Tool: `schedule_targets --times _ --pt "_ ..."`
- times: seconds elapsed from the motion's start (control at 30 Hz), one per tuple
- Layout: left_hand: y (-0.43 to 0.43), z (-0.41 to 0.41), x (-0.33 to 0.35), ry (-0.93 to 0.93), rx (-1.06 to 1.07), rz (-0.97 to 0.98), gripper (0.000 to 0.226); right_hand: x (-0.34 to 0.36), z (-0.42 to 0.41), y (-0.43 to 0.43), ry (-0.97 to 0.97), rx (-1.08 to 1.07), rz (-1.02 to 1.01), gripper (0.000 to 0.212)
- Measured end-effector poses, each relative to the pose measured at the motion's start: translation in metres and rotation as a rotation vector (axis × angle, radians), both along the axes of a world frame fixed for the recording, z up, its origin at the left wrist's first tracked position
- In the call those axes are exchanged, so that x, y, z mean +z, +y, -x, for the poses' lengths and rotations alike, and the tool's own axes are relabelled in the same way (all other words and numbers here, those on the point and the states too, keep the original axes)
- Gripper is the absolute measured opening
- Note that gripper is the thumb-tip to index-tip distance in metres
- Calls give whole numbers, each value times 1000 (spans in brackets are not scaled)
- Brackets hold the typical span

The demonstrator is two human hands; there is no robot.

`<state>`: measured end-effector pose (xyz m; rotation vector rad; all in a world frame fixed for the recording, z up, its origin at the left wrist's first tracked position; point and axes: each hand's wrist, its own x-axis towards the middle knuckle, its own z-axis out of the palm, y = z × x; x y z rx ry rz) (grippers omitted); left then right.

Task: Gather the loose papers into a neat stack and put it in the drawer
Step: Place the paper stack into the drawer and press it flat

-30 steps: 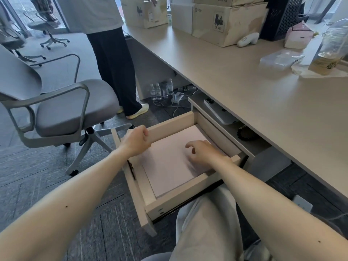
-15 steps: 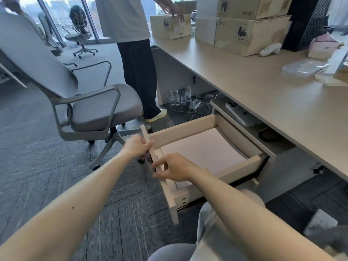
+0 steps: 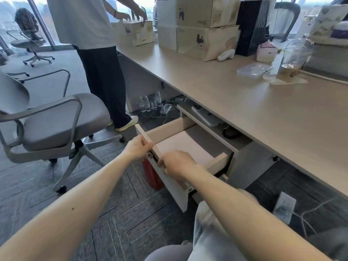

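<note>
A light wooden drawer [image 3: 165, 129] stands partly pulled out from under the desk. A pale pink stack of papers [image 3: 185, 146] lies flat inside it, squared up against the drawer's sides. My left hand [image 3: 137, 150] grips the top edge of the drawer front from the outside. My right hand [image 3: 177, 163] holds the same front panel a little further along, fingers curled over its edge. Part of the stack is hidden behind my right hand.
A grey office chair [image 3: 56, 125] stands to the left. A person [image 3: 98, 53] stands at the desk's far end handling a cardboard box [image 3: 137, 32]. The desk [image 3: 254, 110] carries several boxes, a clear lid and a plastic cup. A red object [image 3: 152, 176] sits under the drawer.
My right hand has left the papers and moved onto the drawer front beside my left hand. The drawer has slid further in under the desk.
</note>
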<state>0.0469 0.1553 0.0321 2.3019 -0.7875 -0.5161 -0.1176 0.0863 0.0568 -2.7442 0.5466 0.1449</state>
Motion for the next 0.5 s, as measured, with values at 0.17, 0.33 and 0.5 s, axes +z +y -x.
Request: schedule_targets --times 0.17,0.33,0.5 --pt "-44 17 -3 -42 -176 -19 24 3 29 -33 13 -155 106 42" --pt "-83 39 -10 -98 -356 -55 17 2 60 -60 12 -311 145 44" --pt "-115 57 -14 -107 -466 -52 51 4 88 -83 -20 -424 87 34"
